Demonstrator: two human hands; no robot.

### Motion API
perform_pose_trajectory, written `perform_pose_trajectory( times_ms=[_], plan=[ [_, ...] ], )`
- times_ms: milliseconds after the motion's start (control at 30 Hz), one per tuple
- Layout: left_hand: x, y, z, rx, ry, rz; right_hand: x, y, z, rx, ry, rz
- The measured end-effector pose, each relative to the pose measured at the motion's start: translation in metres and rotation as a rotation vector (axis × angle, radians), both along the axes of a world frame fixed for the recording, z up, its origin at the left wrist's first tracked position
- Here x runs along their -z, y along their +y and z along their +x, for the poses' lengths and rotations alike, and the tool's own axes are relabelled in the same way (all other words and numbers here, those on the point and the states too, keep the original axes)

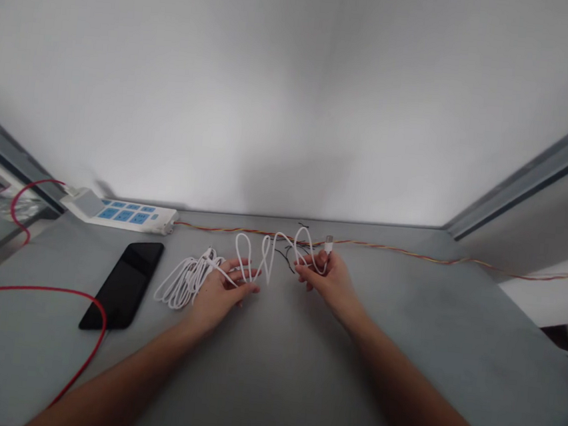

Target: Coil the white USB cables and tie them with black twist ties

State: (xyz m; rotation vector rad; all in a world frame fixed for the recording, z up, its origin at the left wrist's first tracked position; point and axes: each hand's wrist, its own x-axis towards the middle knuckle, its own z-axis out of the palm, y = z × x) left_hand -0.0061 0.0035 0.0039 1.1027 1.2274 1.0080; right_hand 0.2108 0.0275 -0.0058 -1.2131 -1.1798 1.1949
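A white USB cable [264,257] runs in loose, wavy loops between my two hands. Its USB plug [328,244] sticks up beside the fingers of my right hand [326,277], which pinch the cable near that end. My left hand [220,294] grips the cable's other side between thumb and fingers. Just left of that hand lies a bundle of coiled white cables [188,281] on the grey table, partly hidden by the hand. Several short black ties [287,257] lie on the table behind the loops.
A black smartphone [124,284] lies left of the bundle. Behind it, a white power strip [130,216] with blue sockets has a charger plugged in. A red cable [95,342] curves across the left side. Twisted red and yellow wires [411,253] run along the white back wall [294,107].
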Motion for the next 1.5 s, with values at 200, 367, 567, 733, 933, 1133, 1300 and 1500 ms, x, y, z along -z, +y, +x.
perform_pose_trajectory(
  times_ms=[200, 367, 567, 733, 933, 1133, 1300, 1500],
  plan=[
    [-0.0021, -0.0004, 0.0011, -0.002, -0.015, -0.005, -0.0001, 0.0005, -0.0003, 0.008, 0.001, -0.013],
    [-0.0032, -0.001, 0.0017, -0.012, -0.016, -0.003, -0.0025, -0.0003, -0.0005, 0.014, 0.004, -0.016],
    [-0.0002, 0.0, 0.0005, -0.002, -0.011, -0.001, -0.0005, 0.0001, -0.0004, 0.013, -0.005, -0.008],
    [-0.0006, -0.0003, 0.0004, 0.006, 0.002, -0.003, -0.0005, -0.0001, -0.0004, 0.009, -0.011, -0.01],
    [-0.001, -0.0007, 0.0008, 0.008, -0.009, -0.005, 0.0002, 0.0001, -0.0004, 0.012, -0.013, -0.007],
    [0.0005, -0.0001, 0.0003, 0.015, 0.003, 0.003, -0.0012, -0.0006, -0.0011, 0.024, -0.024, -0.005],
    [-0.0006, -0.0004, 0.0, 0.02, 0.016, -0.002, -0.0008, -0.0005, -0.0011, 0.025, -0.037, -0.001],
    [0.0018, 0.0, -0.0007, 0.029, 0.013, 0.006, 0.0015, 0.0001, -0.001, 0.016, -0.036, 0.004]
  ],
)
